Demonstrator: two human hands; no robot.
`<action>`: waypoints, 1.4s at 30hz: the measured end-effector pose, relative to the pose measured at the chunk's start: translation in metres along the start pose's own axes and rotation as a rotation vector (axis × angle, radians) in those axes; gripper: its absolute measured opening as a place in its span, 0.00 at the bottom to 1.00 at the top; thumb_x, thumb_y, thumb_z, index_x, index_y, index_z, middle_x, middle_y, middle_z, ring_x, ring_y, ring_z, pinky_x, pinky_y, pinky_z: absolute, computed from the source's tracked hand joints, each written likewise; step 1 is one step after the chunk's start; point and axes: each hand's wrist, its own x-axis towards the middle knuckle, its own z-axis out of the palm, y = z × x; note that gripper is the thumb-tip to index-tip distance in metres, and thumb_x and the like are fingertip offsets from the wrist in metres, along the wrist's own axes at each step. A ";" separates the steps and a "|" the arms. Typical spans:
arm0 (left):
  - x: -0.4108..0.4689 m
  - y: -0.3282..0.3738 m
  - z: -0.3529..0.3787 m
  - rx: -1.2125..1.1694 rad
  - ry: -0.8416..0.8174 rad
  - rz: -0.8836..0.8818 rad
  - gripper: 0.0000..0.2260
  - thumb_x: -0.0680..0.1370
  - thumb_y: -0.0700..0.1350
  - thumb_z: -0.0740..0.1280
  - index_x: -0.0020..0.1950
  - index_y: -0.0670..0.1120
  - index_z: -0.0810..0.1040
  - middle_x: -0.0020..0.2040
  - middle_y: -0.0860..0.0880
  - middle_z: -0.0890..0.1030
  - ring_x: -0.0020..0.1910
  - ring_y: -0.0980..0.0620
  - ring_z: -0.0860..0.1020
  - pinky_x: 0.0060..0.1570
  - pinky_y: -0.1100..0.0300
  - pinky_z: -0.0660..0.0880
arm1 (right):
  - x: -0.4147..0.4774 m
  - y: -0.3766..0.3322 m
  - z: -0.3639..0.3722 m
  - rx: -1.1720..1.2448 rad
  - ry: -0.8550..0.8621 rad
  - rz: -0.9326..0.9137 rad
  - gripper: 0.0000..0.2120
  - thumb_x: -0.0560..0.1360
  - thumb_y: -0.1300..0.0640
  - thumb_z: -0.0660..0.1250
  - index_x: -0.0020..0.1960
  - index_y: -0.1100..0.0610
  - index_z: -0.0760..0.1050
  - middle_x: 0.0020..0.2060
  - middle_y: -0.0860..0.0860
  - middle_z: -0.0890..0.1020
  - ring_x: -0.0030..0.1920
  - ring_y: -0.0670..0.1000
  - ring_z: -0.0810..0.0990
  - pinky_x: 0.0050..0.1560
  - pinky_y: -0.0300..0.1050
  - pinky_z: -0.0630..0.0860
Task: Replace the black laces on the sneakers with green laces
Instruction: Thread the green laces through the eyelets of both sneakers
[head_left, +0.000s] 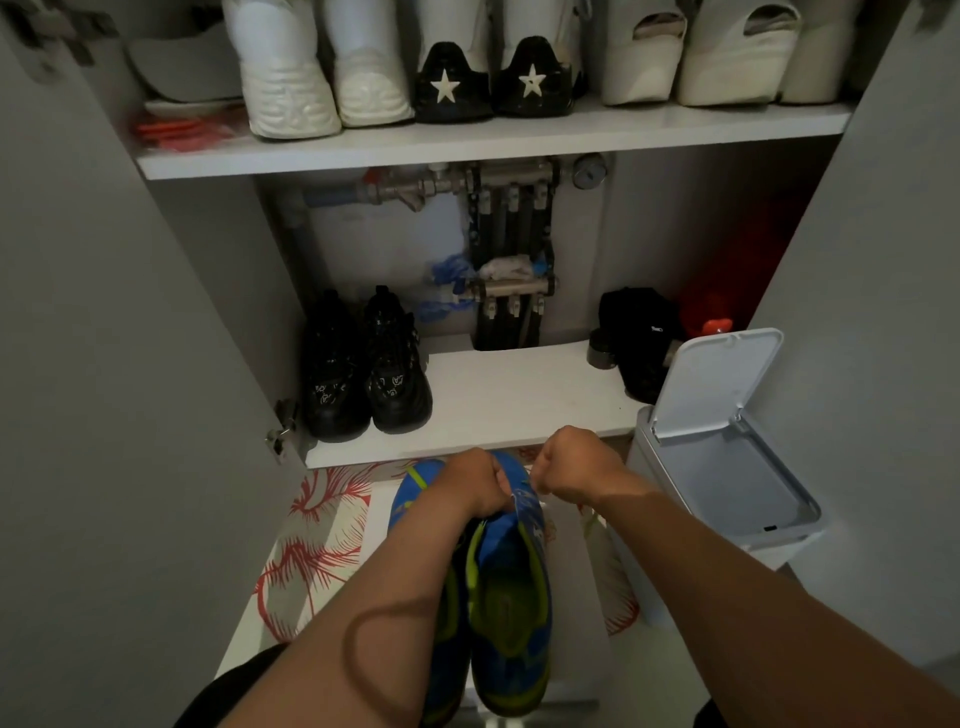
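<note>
Sneakers (511, 597) are gripped at the tongue end by the left hand (480, 480), with the heels nearer than the grip. The right hand (569, 465) is fisted just beside it; a pinched lace cannot be confirmed. The pair could be dropped if a lace tug beats the one-hand hold. A patterned mat (311, 545) lies under the grip, a shelf (519, 395) with black shoes (363, 364) beyond, and an open bin (727, 467) to its right.

The lower shelf (519, 395) just beyond the left hand (475, 488) and right hand (569, 462) carries a pair of black sneakers (363, 369) to the far left and a black fabric item (636, 332) to the far right. The upper shelf (467, 143), farther off, holds white sneakers (317, 78), star-heeled black shoes (488, 83) and white wedges (701, 57). On the floor (644, 670), a red-patterned mat (322, 545) lies left of the left hand, and a white bin (727, 467) stands just right of the right hand.
</note>
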 end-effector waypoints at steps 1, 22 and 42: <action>0.000 -0.001 0.001 -0.012 0.011 -0.001 0.03 0.70 0.40 0.73 0.43 0.44 0.84 0.44 0.48 0.85 0.45 0.52 0.82 0.47 0.61 0.78 | 0.000 -0.001 0.002 -0.046 0.005 0.001 0.05 0.72 0.57 0.70 0.44 0.55 0.85 0.40 0.51 0.85 0.41 0.51 0.82 0.43 0.43 0.79; -0.012 -0.001 0.012 -0.034 0.159 0.005 0.06 0.71 0.39 0.69 0.35 0.46 0.82 0.39 0.50 0.85 0.42 0.53 0.82 0.48 0.57 0.80 | 0.011 -0.010 0.020 -0.147 -0.069 -0.005 0.04 0.75 0.57 0.69 0.48 0.55 0.83 0.49 0.52 0.84 0.50 0.54 0.82 0.55 0.46 0.79; -0.013 0.007 0.009 0.326 0.220 0.093 0.10 0.78 0.46 0.65 0.49 0.41 0.81 0.55 0.41 0.78 0.53 0.42 0.79 0.48 0.54 0.73 | 0.002 -0.008 0.020 -0.028 -0.097 -0.067 0.09 0.78 0.55 0.62 0.41 0.57 0.76 0.42 0.53 0.80 0.49 0.54 0.81 0.50 0.45 0.78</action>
